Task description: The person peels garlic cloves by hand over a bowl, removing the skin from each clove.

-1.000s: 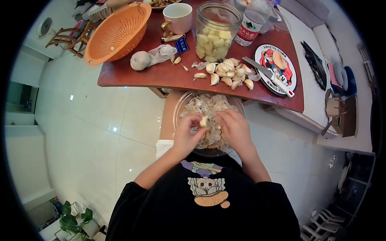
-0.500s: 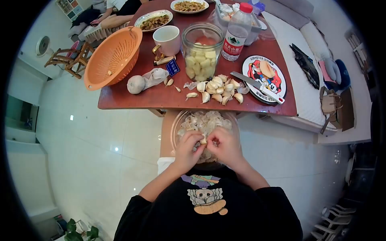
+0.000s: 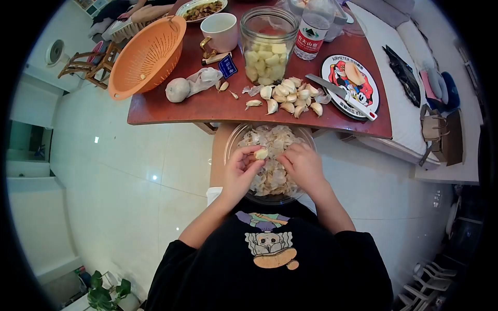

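Observation:
In my left hand (image 3: 241, 168) a pale garlic clove (image 3: 261, 154) is pinched between thumb and fingers. My right hand (image 3: 302, 165) is a little apart on the other side, its fingertips pressed together; what they hold, if anything, is hidden. Both hands are over a clear bowl (image 3: 229, 149) on my lap, heaped with papery garlic skins (image 3: 272, 179). Beyond the bowl, a pile of unpeeled garlic cloves (image 3: 295, 96) lies near the edge of the red-brown table (image 3: 155, 111). Behind them stands a glass jar (image 3: 267, 54) partly filled with peeled cloves.
On the table's left are an orange colander (image 3: 150, 57), a whole garlic bulb (image 3: 178, 90) and a white mug (image 3: 220, 32). To the right, a knife (image 3: 340, 93) rests across a cartoon plate (image 3: 332, 70), near a water bottle (image 3: 313, 33). Someone sits at the far left.
My hands have moved apart, and the clove stays in my left hand, now more exposed. The whole view has shifted, so the table sits higher in it.

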Motion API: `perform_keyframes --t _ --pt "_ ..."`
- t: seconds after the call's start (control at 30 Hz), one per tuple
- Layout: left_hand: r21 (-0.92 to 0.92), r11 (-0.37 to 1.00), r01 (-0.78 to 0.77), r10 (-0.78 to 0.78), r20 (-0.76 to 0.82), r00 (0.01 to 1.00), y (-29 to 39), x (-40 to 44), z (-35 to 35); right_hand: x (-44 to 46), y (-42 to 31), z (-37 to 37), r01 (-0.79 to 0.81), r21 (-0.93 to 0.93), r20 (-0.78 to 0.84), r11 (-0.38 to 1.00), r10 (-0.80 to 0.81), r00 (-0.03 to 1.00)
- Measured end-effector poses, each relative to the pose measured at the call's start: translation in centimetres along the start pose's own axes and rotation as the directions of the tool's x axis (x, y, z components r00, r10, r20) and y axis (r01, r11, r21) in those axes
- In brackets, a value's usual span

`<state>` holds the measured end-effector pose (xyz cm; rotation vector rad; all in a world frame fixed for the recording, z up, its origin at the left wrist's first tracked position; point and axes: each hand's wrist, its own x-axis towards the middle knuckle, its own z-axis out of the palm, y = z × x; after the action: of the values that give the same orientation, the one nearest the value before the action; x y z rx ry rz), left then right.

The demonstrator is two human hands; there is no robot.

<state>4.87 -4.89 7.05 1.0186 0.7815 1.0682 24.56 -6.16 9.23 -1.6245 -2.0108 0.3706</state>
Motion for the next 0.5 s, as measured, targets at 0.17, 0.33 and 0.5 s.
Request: perform_keyframes --t 0.17,0.33,0.5 --pt "0.184 0.983 0.011 -0.005 -0.034 0.999 0.0 0.1 0.2 0.5 -1.2 -1.4 0.014 0.136 -0.033 0.991 -0.010 0.999" --pt "0.311 0.945 -0.104 0.097 0.037 0.995 -0.5 0.4 0.1 1.0 -3.2 -2.0 0.168 0.270 -0.108 0.948 -0.144 0.984" --pt "0.528 0.821 -0.219 0.174 0.134 0.976 0.2 0.3 -0.1 0.8 -2.9 -1.2 0.193 0.282 -0.110 0.940 -0.169 0.980"
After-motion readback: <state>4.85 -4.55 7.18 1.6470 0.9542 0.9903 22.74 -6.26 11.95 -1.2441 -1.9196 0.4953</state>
